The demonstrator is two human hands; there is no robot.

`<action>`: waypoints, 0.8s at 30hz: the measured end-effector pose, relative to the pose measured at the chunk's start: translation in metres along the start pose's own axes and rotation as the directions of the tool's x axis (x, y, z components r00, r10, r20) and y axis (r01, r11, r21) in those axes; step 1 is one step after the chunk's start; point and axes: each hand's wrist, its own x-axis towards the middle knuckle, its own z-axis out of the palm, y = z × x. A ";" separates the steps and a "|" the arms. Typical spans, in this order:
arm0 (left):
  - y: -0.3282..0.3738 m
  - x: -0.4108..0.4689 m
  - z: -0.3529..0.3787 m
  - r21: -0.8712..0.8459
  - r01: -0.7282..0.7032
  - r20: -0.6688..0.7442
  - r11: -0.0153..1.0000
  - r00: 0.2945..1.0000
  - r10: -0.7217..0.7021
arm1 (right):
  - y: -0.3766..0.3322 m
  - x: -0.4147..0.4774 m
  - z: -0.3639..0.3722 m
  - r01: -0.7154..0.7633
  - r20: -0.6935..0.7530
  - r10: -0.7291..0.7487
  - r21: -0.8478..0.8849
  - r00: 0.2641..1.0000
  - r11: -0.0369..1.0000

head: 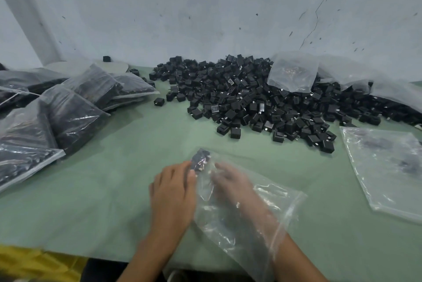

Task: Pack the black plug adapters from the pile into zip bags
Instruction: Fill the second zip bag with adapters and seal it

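The right hand [230, 181] was inside a clear zip bag [246, 211], veiled by plastic and blurred, so its grip could not be read. Small dark adapters [200, 160] at the bag's far end were smeared. Filled bags [45, 117] ran off the left edge, and a flat bag [388, 167] off the right.

green table [114, 190], cracked grey wall [205, 7] — yellow cloth [34, 263]

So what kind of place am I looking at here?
Probably a small packing workshop or factory bench: a big loose pile of black plug adapters on a green table, filled zip bags stacked at the left, and a bare, cracked wall behind.
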 end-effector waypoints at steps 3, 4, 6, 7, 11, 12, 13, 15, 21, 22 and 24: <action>-0.036 0.004 0.009 0.165 0.171 0.090 0.971 0.978 -0.188 | 0.001 -0.009 -0.013 -0.018 0.019 0.015 0.180 1.000 0.983; -0.042 0.005 0.013 0.198 0.157 0.117 0.968 0.976 -0.182 | 0.000 -0.011 -0.012 -0.059 0.054 0.048 0.235 0.997 0.970; -0.049 0.012 0.017 0.201 0.122 0.139 0.972 0.979 -0.151 | -0.001 -0.011 -0.003 -0.194 0.144 0.146 0.416 0.979 0.888; -0.052 0.017 0.017 0.194 0.106 0.148 0.975 0.980 -0.136 | -0.002 -0.011 0.003 -0.278 0.192 0.208 0.503 0.959 0.818; -0.061 0.032 0.019 0.178 0.031 0.213 0.984 0.975 -0.070 | 0.000 -0.006 0.020 -0.380 0.300 0.240 0.612 0.923 0.693; -0.064 0.036 0.019 0.170 0.017 0.220 0.985 0.974 -0.054 | 0.003 -0.004 0.023 -0.386 0.303 0.243 0.635 0.921 0.669; -0.067 0.040 0.019 0.162 0.006 0.224 0.987 0.974 -0.042 | 0.003 -0.003 0.027 -0.379 0.291 0.245 0.657 0.925 0.652; -0.070 0.050 0.019 0.151 -0.009 0.245 0.989 0.969 -0.029 | -0.001 0.000 0.032 -0.358 0.255 0.251 0.694 0.934 0.624; -0.071 0.075 0.019 0.085 0.029 0.193 0.996 0.980 -0.045 | -0.011 0.018 0.043 -0.366 0.248 0.269 0.657 0.931 0.659; -0.072 0.076 0.019 0.081 0.040 0.169 0.996 0.984 -0.053 | -0.008 0.017 0.041 -0.349 0.266 0.229 0.650 0.937 0.675; -0.075 0.074 0.018 0.067 0.062 0.142 0.996 0.987 -0.072 | 0.006 0.008 0.024 -0.337 0.277 0.206 0.610 0.939 0.717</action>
